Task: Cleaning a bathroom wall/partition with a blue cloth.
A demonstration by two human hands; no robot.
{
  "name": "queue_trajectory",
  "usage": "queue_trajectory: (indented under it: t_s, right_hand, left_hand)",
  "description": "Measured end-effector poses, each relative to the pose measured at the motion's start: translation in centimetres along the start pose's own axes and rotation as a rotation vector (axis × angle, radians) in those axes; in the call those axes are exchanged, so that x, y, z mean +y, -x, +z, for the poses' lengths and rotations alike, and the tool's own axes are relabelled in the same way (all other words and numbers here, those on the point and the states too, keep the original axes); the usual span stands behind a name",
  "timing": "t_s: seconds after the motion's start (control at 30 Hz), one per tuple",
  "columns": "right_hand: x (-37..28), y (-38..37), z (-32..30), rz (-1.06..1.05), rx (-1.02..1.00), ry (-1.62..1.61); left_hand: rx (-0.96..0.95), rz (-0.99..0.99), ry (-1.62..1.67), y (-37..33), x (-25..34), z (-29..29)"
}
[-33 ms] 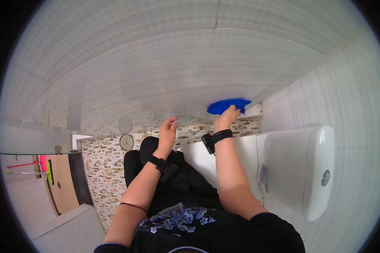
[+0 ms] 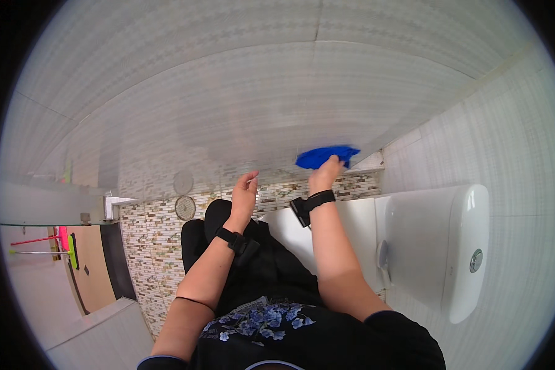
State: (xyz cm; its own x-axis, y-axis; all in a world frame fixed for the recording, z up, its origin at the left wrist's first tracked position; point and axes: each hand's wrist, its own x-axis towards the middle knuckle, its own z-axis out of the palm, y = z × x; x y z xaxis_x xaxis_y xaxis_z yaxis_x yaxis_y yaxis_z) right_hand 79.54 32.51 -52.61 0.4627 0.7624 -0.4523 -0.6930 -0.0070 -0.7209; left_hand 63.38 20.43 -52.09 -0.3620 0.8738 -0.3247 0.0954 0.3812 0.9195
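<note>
Low on the glossy light-grey tiled wall [image 2: 240, 111], a blue cloth [image 2: 325, 156] lies spread under the fingers of my right hand [image 2: 324, 175]. That hand is closed on the cloth, with the thumb on its near side and the other fingers mostly hidden. My left hand [image 2: 246, 190] hangs in front of the wall, to the left of the cloth. Its fingers are loosely bent and apart, and nothing shows in them. Each wrist wears a black strap with a small device.
A white toilet [image 2: 419, 246] stands close by my right arm, its tank against the right wall. The floor has small mosaic tiles [image 2: 148, 246] and a round drain [image 2: 185, 208]. At the left are a glass shelf [image 2: 55, 224] and a green-headed mop [image 2: 73, 251].
My right hand and the blue cloth have slid slightly to the left along the wall. My left hand has stayed where it was.
</note>
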Motion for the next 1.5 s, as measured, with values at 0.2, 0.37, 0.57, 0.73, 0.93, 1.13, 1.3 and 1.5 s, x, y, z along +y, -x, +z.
queue_trajectory:
  t_s: [0.2, 0.37, 0.57, 0.73, 0.93, 1.13, 1.3, 1.5]
  right_hand:
    - [5.4, -0.9, -2.6, 0.373, -0.048, -0.235]
    - [4.1, -5.8, -5.1, 0.443, 0.007, -0.216]
    - [-1.3, -13.4, -9.3, 0.164, 0.019, 0.139]
    - [-1.3, -11.8, -7.2, 0.097, 0.111, 0.051]
    - [5.0, -5.2, -4.7, 0.238, -0.009, 0.027]
    - [11.7, 1.4, -1.8, 0.440, -0.068, -0.022]
    - [8.8, 8.0, 1.2, 0.648, -0.233, -0.062]
    - [1.4, 5.8, 2.5, 0.789, -0.368, -0.164]
  left_hand:
    - [0.029, -0.101, 0.000, 0.3, 0.5, -0.7]
    - [0.042, -0.066, 0.014, 0.1, 0.1, -1.0]
    - [0.064, -0.022, 0.119, 0.1, -0.5, 0.3]
    - [0.076, 0.007, 0.060, -0.1, -1.7, 0.0]
    - [0.031, -0.055, 0.012, 0.2, -1.8, 0.5]
    - [0.057, -0.195, 0.058, 0.5, -1.3, 0.2]
    - [0.146, -0.402, 0.383, 0.8, 0.8, -0.8]
    - [0.061, -0.139, 0.453, 1.8, 7.9, 1.6]
